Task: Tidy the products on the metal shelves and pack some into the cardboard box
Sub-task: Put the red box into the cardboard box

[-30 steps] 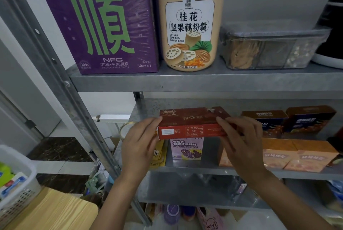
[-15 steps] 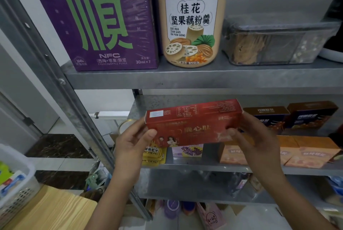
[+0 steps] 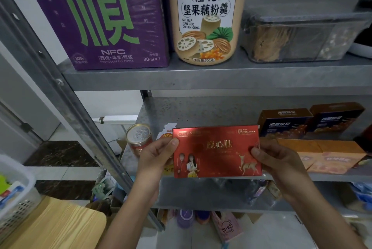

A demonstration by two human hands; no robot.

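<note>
A flat red box [image 3: 216, 151] with gold lettering and a deer picture faces me, held upright in front of the middle metal shelf [image 3: 332, 176]. My left hand [image 3: 156, 155] grips its left end with the thumb on the front face. My right hand [image 3: 277, 163] grips its right end the same way. Behind the box on the shelf stand a small gold-lidded tin [image 3: 138, 138] and a partly hidden yellow pack. No cardboard packing box is in view.
The upper shelf [image 3: 201, 76] carries a purple carton [image 3: 100, 17], a beige jar [image 3: 205, 15] and a clear plastic container [image 3: 302, 37]. Dark blue-brown boxes [image 3: 285, 123] and orange boxes [image 3: 332, 158] sit at the right. A slanted steel upright [image 3: 66, 108], a wooden board [image 3: 50, 226] and a white basket [image 3: 14, 192] lie at the left.
Both hands lifted the red box off the stack on the middle shelf and tipped it up, so its front face now points at me. The view dipped slightly lower.
</note>
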